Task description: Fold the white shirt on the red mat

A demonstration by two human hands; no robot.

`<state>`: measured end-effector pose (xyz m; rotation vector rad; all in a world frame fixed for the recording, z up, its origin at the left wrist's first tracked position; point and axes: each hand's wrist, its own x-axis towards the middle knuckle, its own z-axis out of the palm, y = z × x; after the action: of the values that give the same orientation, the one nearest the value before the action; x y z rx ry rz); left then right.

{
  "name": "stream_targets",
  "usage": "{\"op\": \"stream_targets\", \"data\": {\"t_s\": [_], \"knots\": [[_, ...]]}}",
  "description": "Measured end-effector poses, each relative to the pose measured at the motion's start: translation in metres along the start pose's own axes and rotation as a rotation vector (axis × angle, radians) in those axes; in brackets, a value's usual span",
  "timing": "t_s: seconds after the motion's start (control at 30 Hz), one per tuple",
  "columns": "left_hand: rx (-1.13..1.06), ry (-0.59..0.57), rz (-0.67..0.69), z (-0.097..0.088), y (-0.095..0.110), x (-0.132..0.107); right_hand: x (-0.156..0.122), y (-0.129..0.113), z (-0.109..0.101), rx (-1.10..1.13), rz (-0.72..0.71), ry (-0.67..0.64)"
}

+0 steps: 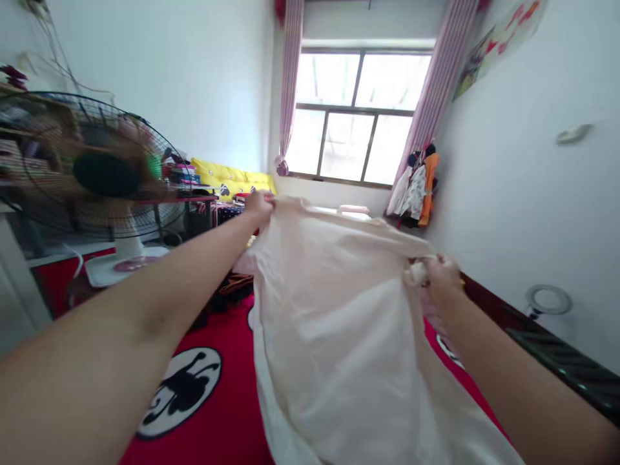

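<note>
A cream-white shirt [339, 310] hangs spread out in front of me, held up by its upper part with both arms stretched forward. My left hand [260, 205] is closed on its upper left shoulder area. Lower down on the opposite side, my right hand [442, 272] grips the cloth, some of it bunched between the fingers. The shirt's lower part drapes toward me over a red bedcover [217, 420] with round black-and-white figures. Motion blurs the fabric and my right hand a little.
A fan [106, 174] stands at the left before a cluttered desk. A yellow cushioned headboard [232, 177] is behind it. Clothes [414, 190] hang by the window [358, 116]. At the right are a ring-shaped lamp [549, 300] and a dark bed edge [557, 355] along the wall.
</note>
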<state>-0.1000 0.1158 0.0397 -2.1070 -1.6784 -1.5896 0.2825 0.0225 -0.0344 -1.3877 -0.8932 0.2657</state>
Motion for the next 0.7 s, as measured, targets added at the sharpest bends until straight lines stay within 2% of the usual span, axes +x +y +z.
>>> {"op": "stream_targets", "data": {"t_s": [0.1, 0.13, 0.2, 0.27, 0.33, 0.43, 0.5, 0.6, 0.7], "knots": [[0.076, -0.146, -0.027, 0.047, -0.022, -0.043, -0.012, 0.060, 0.001, -0.165, 0.034, -0.277], [0.087, -0.186, -0.010, 0.057, -0.028, -0.060, -0.019, 0.076, -0.004, -0.283, 0.000, -0.391], [0.095, -0.273, 0.044, 0.066, -0.033, -0.096, -0.034, 0.101, -0.021, -0.449, -0.077, -0.517], [0.064, -0.390, 0.155, 0.060, -0.033, -0.132, -0.050, 0.114, -0.046, -0.597, -0.179, -0.591], [-0.022, -0.586, 0.301, 0.043, -0.029, -0.164, -0.063, 0.119, -0.073, -0.741, -0.274, -0.660], [-0.178, -0.957, 0.459, 0.009, -0.024, -0.203, -0.079, 0.122, -0.112, -0.898, -0.311, -0.698], [-0.199, -1.090, 0.498, -0.007, -0.027, -0.226, -0.089, 0.128, -0.130, -0.977, -0.317, -0.711], [-0.156, -1.057, 0.538, -0.012, -0.037, -0.252, -0.104, 0.138, -0.139, -1.011, -0.354, -0.673], [-0.088, -0.961, 0.548, -0.002, -0.043, -0.258, -0.111, 0.135, -0.132, -0.962, -0.365, -0.674]]}}
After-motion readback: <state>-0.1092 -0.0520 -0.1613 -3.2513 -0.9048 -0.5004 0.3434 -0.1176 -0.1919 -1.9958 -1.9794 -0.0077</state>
